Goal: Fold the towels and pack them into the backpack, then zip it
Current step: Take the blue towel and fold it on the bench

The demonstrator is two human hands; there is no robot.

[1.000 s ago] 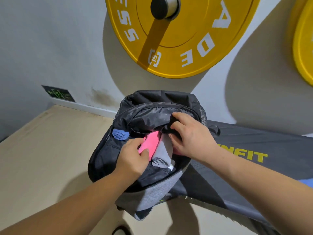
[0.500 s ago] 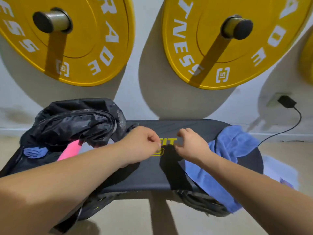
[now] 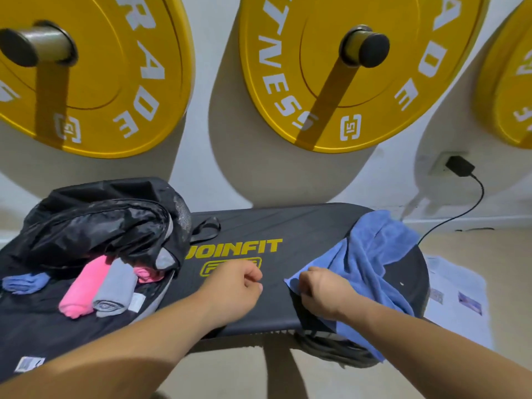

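Note:
An open black backpack (image 3: 95, 223) lies at the left end of a black bench (image 3: 259, 226). Inside its mouth sit a rolled pink towel (image 3: 82, 286), a rolled grey towel (image 3: 116, 289), another pink piece (image 3: 146, 273) and a small blue one (image 3: 24, 283). A crumpled blue towel (image 3: 371, 254) is draped over the bench's right end. My right hand (image 3: 322, 292) pinches that towel's near-left corner. My left hand (image 3: 236, 286) hovers over the bench's middle with fingers curled, holding nothing.
Yellow weight plates (image 3: 359, 90) hang on pegs on the wall behind the bench. A black charger (image 3: 460, 165) with a cable is plugged in at the right. Papers (image 3: 457, 295) lie on the floor beyond the bench's right end.
Both hands left the backpack and moved right along the bench. My right hand reached the blue towel and took its corner; the view swung right with them.

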